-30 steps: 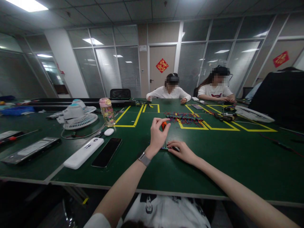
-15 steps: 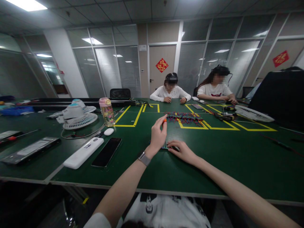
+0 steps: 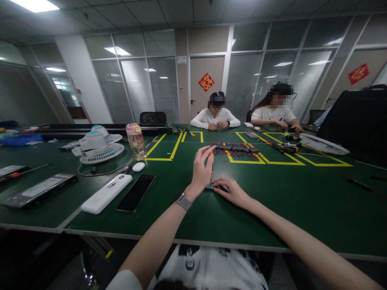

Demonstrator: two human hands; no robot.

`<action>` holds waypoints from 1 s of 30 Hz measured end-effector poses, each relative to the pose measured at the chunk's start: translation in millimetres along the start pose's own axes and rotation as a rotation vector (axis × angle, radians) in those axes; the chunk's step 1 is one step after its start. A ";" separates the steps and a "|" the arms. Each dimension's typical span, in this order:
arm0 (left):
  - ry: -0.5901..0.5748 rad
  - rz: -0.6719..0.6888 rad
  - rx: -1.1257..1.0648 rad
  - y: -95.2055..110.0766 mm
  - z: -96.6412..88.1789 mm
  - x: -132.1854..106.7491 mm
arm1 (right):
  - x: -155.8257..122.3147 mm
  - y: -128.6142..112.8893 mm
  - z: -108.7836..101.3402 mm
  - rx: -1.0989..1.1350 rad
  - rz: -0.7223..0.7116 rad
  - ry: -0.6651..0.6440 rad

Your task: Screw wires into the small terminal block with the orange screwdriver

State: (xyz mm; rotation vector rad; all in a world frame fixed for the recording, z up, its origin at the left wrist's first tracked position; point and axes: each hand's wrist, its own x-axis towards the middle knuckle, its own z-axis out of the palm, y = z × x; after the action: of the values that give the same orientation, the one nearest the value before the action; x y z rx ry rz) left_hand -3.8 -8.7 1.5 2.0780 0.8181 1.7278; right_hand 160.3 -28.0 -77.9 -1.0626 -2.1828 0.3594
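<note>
My left hand (image 3: 202, 167) is closed around a screwdriver (image 3: 212, 156) with an orange handle, held upright, its shaft pointing down. Under it lies a small green circuit board (image 3: 209, 187), mostly hidden behind my left hand and wrist. The thumb and fingers of my right hand (image 3: 229, 190) grip the board's right edge, resting low on the table. Just beyond my hands sits a row of similar boards with red and blue wires (image 3: 237, 150). Where exactly the screwdriver's tip meets the board is too small to make out.
Left on the green table (image 3: 272, 217) are a black phone (image 3: 136, 193), a white power bank (image 3: 107, 194), a bottle (image 3: 136, 143) and a white fan (image 3: 101, 149). Two people sit across the table. A black case (image 3: 356, 125) stands at the right.
More of the screwdriver's orange handle shows now, as my left fingers have shifted slightly around its top. My right hand has stayed put. The middle person opposite has brought their hands together.
</note>
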 end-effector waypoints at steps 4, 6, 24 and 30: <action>-0.030 0.002 -0.008 -2.9 0.7 -0.2 | 0.2 -1.8 -0.8 -0.002 0.004 -0.009; -0.040 0.008 -0.023 -2.5 1.3 0.1 | 0.4 -2.7 -1.3 -0.003 0.002 -0.014; -0.011 0.029 -0.011 -1.2 -0.2 -1.4 | 0.2 -2.2 -1.5 0.014 0.000 -0.004; -0.004 -0.035 -0.025 -2.3 0.2 -1.3 | -0.2 -1.3 -1.5 0.014 0.003 -0.006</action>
State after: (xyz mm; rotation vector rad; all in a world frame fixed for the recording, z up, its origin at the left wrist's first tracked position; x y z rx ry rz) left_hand -4.2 -7.7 -0.9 2.0385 0.8221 1.7060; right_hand 160.7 -29.0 -76.2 -1.0580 -2.1810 0.3793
